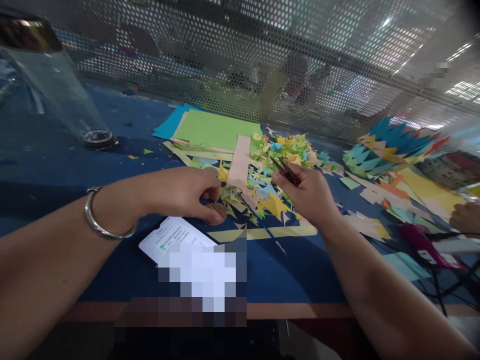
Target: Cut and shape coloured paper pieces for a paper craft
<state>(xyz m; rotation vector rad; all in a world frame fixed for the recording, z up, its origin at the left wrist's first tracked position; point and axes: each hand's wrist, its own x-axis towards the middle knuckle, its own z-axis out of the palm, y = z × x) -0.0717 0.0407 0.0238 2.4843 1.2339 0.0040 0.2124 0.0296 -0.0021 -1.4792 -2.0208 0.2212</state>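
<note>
My left hand [187,195] is closed above the scraps, thumb and fingers bent together. A small brownish thing shows at the thumb tip, too unclear to name. My right hand [311,192] is wrapped round small dark scissors [285,172], whose pointed blades stand slightly apart and point up and left. Between the hands lies a pale pink paper strip [240,160], partly over a spread of coloured paper scraps [275,202]. Beyond them is a heap of folded paper pieces [288,150]. A blue pen-like stick [264,227] lies aslant in front.
A lit phone [168,235] lies below my left hand. Coloured paper sheets [221,127] are stacked behind. At the left stands a glass bottle [71,90]; at the right, a spiky paper ring [390,147], purple device [427,245], cables and another person's hand [465,217]. Perforated metal mesh [210,55] borders the back.
</note>
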